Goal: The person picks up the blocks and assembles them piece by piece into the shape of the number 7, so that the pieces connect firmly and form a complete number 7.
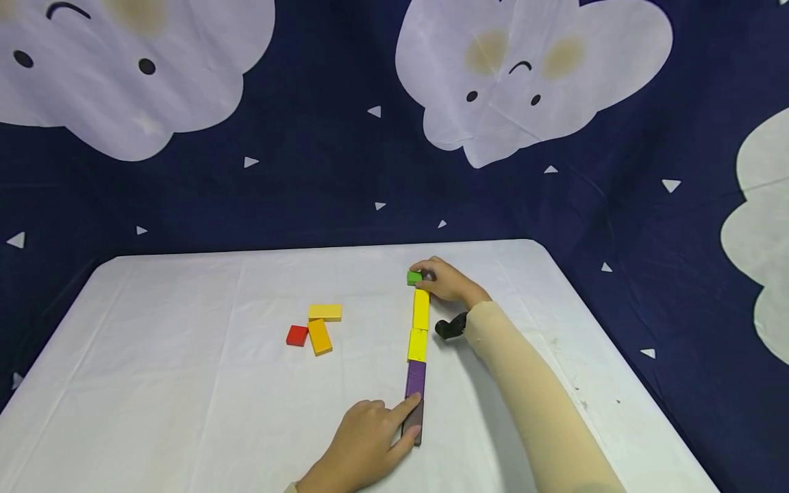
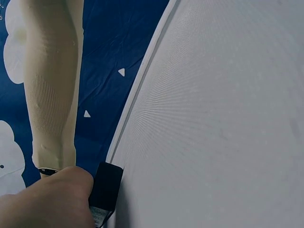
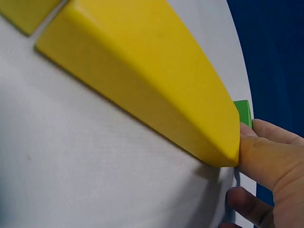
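Note:
At the far end of a line of blocks, my right hand (image 1: 448, 282) pinches a small green block (image 1: 414, 278) between thumb and fingers; the right wrist view shows it partly hidden behind a yellow block (image 3: 142, 71). My left hand (image 1: 368, 438) touches the dark grey-brown block (image 1: 413, 421) at the near end, index finger and thumb stretched out, other fingers bent. Between the hands lie a purple block (image 1: 416, 378), a shorter yellow block (image 1: 417, 344) and a longer yellow block (image 1: 421, 309). The left wrist view hides the blocks behind part of my left hand (image 2: 57, 199).
Left of the line lie a red block (image 1: 297, 335), an orange block (image 1: 320, 337) and a pale yellow block (image 1: 324, 313), close together. A black device (image 1: 451, 326) sits at the right wrist. The white-covered table (image 1: 154, 383) meets a dark blue cloth (image 1: 308, 205) behind.

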`<state>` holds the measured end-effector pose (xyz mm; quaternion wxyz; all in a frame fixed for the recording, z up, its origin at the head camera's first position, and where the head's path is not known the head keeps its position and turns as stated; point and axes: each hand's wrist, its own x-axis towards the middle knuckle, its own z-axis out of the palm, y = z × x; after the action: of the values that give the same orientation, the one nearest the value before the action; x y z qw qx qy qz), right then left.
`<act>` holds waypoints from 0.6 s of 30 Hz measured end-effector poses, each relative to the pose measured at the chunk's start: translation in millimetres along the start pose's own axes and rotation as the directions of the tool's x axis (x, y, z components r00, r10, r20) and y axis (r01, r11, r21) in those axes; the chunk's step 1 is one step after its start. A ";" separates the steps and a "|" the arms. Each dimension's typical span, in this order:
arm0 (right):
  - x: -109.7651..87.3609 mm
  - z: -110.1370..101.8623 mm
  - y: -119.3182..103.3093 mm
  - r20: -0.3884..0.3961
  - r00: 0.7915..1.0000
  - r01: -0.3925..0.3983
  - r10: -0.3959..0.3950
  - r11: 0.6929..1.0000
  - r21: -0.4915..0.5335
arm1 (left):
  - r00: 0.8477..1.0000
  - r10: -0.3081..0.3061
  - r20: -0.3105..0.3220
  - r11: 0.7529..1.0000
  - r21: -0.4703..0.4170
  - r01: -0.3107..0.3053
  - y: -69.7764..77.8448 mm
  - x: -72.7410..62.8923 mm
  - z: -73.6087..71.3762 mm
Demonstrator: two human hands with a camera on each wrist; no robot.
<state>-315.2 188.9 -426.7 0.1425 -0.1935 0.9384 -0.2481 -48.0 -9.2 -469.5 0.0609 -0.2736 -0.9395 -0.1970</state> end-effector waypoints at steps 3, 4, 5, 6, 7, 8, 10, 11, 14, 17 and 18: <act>0.0 -0.8 2.1 0.002 1.000 0.000 0.000 1.000 0.006 | 1.000 0.007 -0.018 1.000 0.005 -0.006 -0.1 -0.6 0.5; 0.0 -0.9 2.3 0.002 1.000 0.002 -0.002 1.000 0.005 | 1.000 0.009 -0.023 1.000 0.007 -0.009 -0.2 -0.7 0.6; -0.1 -1.0 2.3 0.004 1.000 0.002 -0.002 1.000 0.003 | 1.000 0.012 -0.027 1.000 0.008 -0.012 -0.2 -0.9 0.8; -0.1 -1.1 2.2 0.005 1.000 0.004 -0.004 1.000 0.001 | 1.000 0.013 -0.029 1.000 0.008 -0.013 -0.2 -1.0 0.9; -0.2 -1.1 2.1 0.004 1.000 0.006 -0.006 1.000 -0.002 | 0.999 0.014 -0.030 1.000 0.008 -0.014 -0.2 -1.0 0.9; -0.3 -1.1 1.9 0.004 1.000 0.007 -0.007 1.000 -0.002 | 0.999 0.014 -0.029 1.000 0.008 -0.014 -0.2 -1.0 0.9; -0.2 -0.8 1.6 0.002 1.000 0.008 -0.008 1.000 0.001 | 1.000 0.011 -0.023 1.000 0.007 -0.011 0.0 -0.9 0.8; -0.1 -0.6 1.5 0.000 1.000 0.010 -0.010 1.000 0.004 | 1.000 0.009 -0.016 1.000 0.005 -0.009 0.1 -0.5 0.7; 0.7 0.4 1.6 -0.006 1.000 0.017 -0.017 1.000 0.010 | 1.000 0.005 -0.004 1.000 0.003 -0.005 0.4 -0.1 0.5; 1.6 1.6 1.1 -0.011 1.000 0.016 -0.016 1.000 0.007 | 1.000 0.004 -0.001 1.000 0.002 -0.004 0.5 0.1 0.2; 1.7 1.9 0.8 -0.013 1.000 0.015 -0.015 1.000 0.006 | 1.000 0.006 -0.007 1.000 0.004 -0.006 0.5 -0.2 0.2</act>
<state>-316.3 188.0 -429.0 0.1352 -0.1987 0.9371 -0.2532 -47.6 -8.8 -469.5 0.0653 -0.2758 -0.9388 -0.1959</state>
